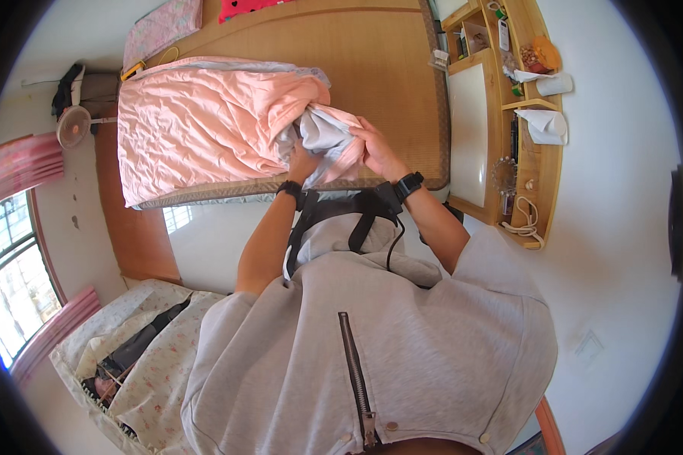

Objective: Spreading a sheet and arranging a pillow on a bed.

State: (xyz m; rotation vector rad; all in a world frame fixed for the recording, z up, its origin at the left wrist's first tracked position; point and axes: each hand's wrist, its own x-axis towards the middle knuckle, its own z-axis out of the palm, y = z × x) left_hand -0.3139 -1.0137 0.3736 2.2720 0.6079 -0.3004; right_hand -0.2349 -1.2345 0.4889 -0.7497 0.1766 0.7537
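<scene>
A pink quilt (205,129) with a pale grey-blue underside lies rumpled over the left part of the bed. Its right end is gathered up, so the pale lining (328,130) shows between my hands. My left hand (303,162) is closed on the gathered cloth, its fingertips partly hidden in the folds. To the right, my right hand (379,154) pinches the quilt's pink edge between thumb and fingers. Both wrists wear black straps.
The quilt rests on a bed with a tan woven mat (387,68). A wooden headboard shelf (539,174) with tissue, a cable and small items stands at the right. A fan (74,127) is at the far left; a flowered cloth cover (159,356) lies at lower left.
</scene>
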